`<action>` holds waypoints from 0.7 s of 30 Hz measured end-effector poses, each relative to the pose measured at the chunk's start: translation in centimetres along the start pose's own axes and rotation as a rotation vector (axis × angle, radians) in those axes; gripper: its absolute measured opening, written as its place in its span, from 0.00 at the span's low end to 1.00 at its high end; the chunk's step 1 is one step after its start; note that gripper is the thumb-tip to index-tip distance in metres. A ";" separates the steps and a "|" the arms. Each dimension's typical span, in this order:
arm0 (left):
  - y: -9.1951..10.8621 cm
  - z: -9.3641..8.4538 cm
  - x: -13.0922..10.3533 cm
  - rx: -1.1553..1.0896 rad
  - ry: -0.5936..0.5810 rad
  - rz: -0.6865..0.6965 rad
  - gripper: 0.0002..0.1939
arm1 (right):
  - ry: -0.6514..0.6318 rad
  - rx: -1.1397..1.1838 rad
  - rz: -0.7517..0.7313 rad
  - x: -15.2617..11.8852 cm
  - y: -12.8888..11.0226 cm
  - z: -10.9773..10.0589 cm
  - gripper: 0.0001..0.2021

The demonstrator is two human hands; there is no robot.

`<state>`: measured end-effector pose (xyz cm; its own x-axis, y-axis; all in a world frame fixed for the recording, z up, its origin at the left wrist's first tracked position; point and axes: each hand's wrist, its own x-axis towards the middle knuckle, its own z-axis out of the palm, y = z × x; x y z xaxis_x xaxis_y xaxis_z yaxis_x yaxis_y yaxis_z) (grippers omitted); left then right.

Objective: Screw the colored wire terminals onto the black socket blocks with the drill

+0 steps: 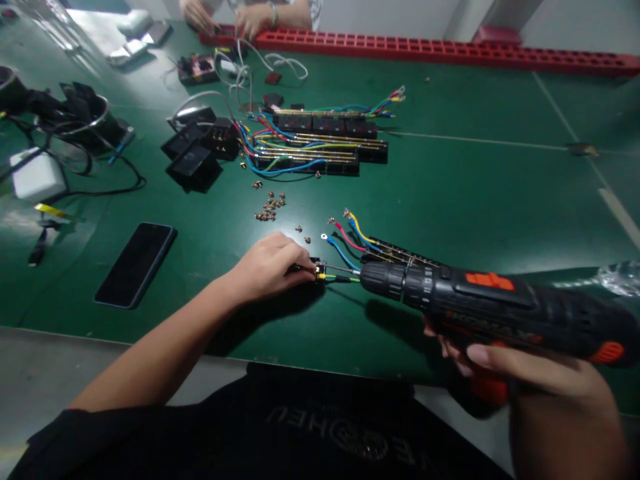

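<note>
Over green tabletop (475,180), clasping drill (480,297) in right hand (545,373); ahead of drill, pinching black part (320,265) with left hand (270,263). Possibly risking slipped bit (343,270) if tilting drill.

Green table (475,187) carrying a dark phone (136,265) at left, loose screws (271,206) near the middle, black strips (343,125) with coloured wires (306,166) beyond them, black boxes (193,163) beside those, and a red rail (400,49) along the far edge.

This looks like an electrical assembly workshop: a drill (480,293) over a green bench (480,180), screws (271,206) and wired strips (325,159) to the drill's left, a red rack (400,51) and a co-worker's 2 hands (254,20) beyond it.
</note>
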<state>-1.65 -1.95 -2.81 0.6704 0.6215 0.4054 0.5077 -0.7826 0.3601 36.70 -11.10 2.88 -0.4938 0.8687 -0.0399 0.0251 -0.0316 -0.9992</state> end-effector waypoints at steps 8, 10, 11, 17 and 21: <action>-0.2 0.4 0.0 0.071 0.099 0.109 0.09 | -0.010 -0.003 0.127 -0.8 0.2 -0.6 0.16; -0.2 0.4 0.1 0.068 0.106 0.124 0.08 | -0.033 0.005 0.183 -1.0 0.5 -0.9 0.18; -0.1 0.4 0.1 0.067 0.106 0.131 0.08 | -0.041 0.001 0.200 -1.0 0.5 -0.9 0.19; 0.0 0.4 0.2 0.086 0.062 0.119 0.05 | 0.043 -0.038 0.179 -0.7 -0.3 0.2 0.14; 0.3 0.1 0.3 0.089 -0.001 0.105 0.04 | 0.024 -0.168 0.108 -0.2 -0.9 0.5 0.12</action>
<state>-1.25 -2.00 -2.66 0.7225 0.5363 0.4363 0.4810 -0.8432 0.2401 36.32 -11.51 3.80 -0.4597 0.8763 -0.1443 0.2221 -0.0439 -0.9740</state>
